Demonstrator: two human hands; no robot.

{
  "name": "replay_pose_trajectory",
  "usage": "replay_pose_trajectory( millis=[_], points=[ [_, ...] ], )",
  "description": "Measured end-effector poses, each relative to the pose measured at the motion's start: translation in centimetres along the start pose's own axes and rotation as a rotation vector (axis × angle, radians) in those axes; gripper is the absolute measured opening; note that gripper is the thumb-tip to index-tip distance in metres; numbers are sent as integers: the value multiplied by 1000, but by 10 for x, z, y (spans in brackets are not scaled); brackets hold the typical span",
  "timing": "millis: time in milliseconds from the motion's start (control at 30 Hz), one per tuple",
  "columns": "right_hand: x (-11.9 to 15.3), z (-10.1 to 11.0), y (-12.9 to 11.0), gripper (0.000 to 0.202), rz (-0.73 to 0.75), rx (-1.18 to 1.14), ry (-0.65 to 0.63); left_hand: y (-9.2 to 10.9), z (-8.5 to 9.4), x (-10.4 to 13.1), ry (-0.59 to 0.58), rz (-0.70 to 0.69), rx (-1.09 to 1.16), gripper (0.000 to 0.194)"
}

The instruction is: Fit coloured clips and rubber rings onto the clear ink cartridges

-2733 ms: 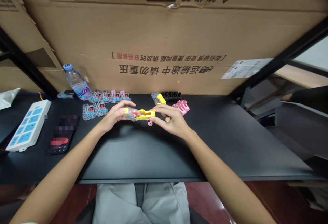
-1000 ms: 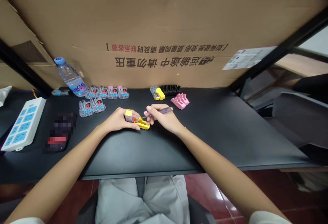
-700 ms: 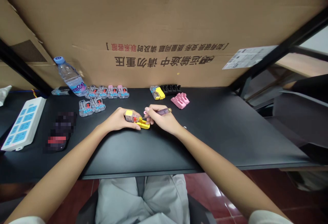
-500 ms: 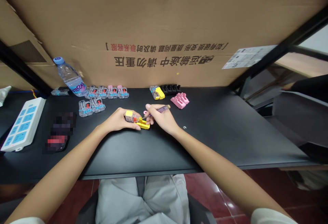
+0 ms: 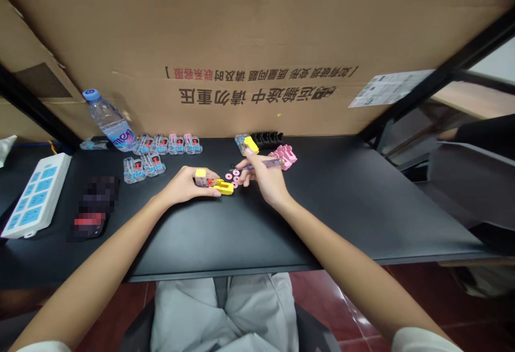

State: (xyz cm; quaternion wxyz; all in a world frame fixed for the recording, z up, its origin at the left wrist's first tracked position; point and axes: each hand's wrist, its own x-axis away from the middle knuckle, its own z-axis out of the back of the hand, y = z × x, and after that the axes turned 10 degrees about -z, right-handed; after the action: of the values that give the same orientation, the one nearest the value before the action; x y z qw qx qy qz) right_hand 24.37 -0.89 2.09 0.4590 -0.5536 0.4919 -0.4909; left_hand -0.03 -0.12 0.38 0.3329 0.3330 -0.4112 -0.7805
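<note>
My left hand (image 5: 186, 183) is closed on a small clear-and-yellow plastic device (image 5: 221, 186) with a red part inside, its yellow end pointing right. In my right hand (image 5: 265, 177) is a slim purple pen-like tool (image 5: 261, 165), its dark tip pointing left; I cannot make out its exact kind. Several small pink rings (image 5: 235, 178) lie on the black table between my hands, close to the right fingertips. Right behind the right hand are another clear-and-yellow device (image 5: 251, 145) and pink plastic pieces (image 5: 287, 154).
A row of black pieces (image 5: 267, 139) stands by the cardboard wall (image 5: 257, 35). Several clear devices (image 5: 153, 164) sit at the back left beside a water bottle (image 5: 110, 121). A white power strip (image 5: 38, 193) and a blurred dark object (image 5: 96, 207) are at the left.
My right hand has moved the tool right and away from the device, uncovering the pink rings. The device in my left hand has shifted slightly up and left.
</note>
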Motion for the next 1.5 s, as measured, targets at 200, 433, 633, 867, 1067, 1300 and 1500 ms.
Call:
replay_pose_trajectory(
  millis=[200, 433, 633, 867, 1067, 1300, 1500],
  points=[
    [-2, 5, -3, 57, 48, 43, 34, -1, -4, -3, 6, 7, 25, 48],
    [-3, 11, -4, 46, 109, 265, 61, 2, 9, 2, 135, 9, 33, 51],
    [-3, 12, 2, 41, 34, 400, -136, -1, 15, 3, 316, -68, -303, 44],
    [-3, 7, 17, 43, 47, 491, -196, -9, 9, 1, 239, -128, -433, 36],
    [1, 6, 6, 30, 122, 422, -243, -11, 7, 1, 166, -163, -505, 35],
    [-5, 12, 3, 31, 139, 322, -169, -13, 6, 2, 128, -161, -545, 29],
    [-17, 27, 0, 46, -72, 72, -146, -12, 6, 2, 138, -144, -509, 29]
  ],
)
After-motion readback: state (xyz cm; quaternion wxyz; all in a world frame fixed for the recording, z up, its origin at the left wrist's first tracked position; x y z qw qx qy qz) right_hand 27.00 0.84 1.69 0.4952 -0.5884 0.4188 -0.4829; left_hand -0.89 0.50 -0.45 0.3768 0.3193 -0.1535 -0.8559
